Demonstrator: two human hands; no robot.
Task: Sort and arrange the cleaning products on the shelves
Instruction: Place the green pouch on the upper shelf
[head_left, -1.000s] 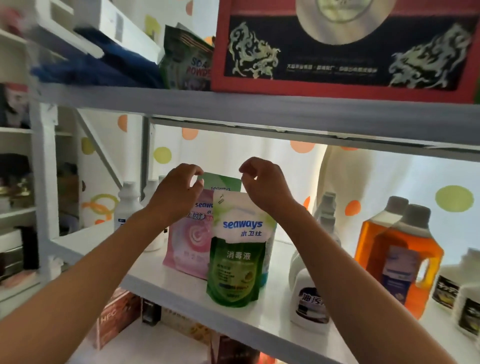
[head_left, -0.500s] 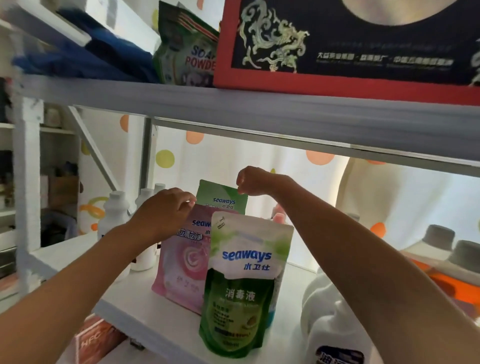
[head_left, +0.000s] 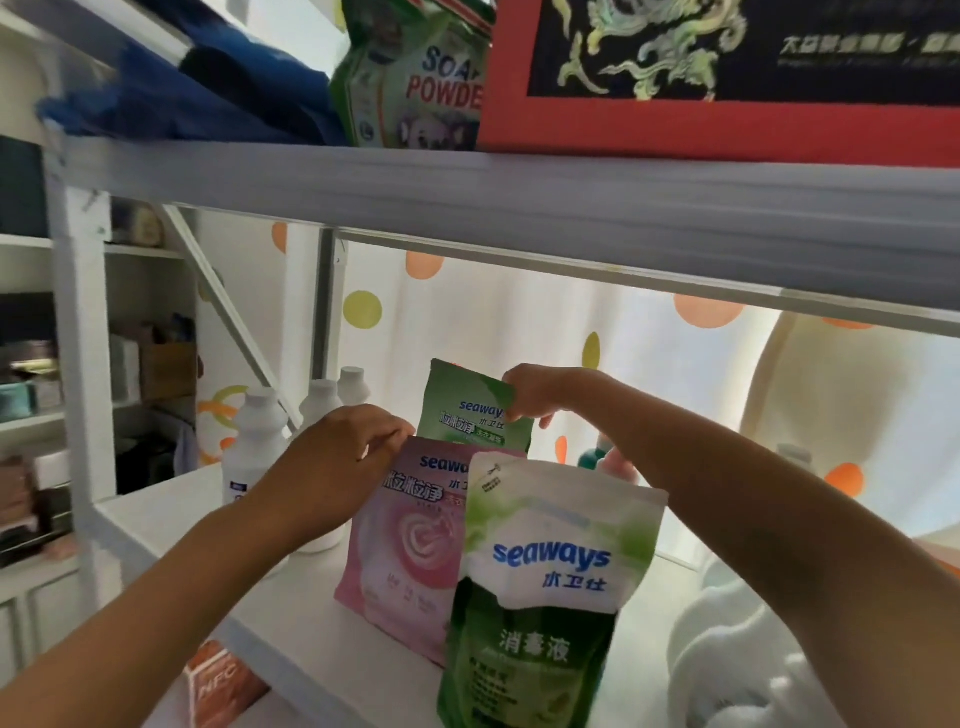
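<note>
Green pouch (head_left: 470, 410) stands upright at the back of the shelf (head_left: 171, 512), right hand (head_left: 535, 392) pinching its top corner; left hand (head_left: 337, 467) grips the pink pouch (head_left: 405, 540) just in front.

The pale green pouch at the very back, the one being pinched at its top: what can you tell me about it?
The pale green pouch is a soft, glossy plastic bag printed "seaways" in blue, with white characters below. It stands upright on the white shelf, rearmost of three pouches; the pink pouch hides its lower half. The right hand pinches its top right corner. The left hand sits beside it; contact there is unclear.
</note>
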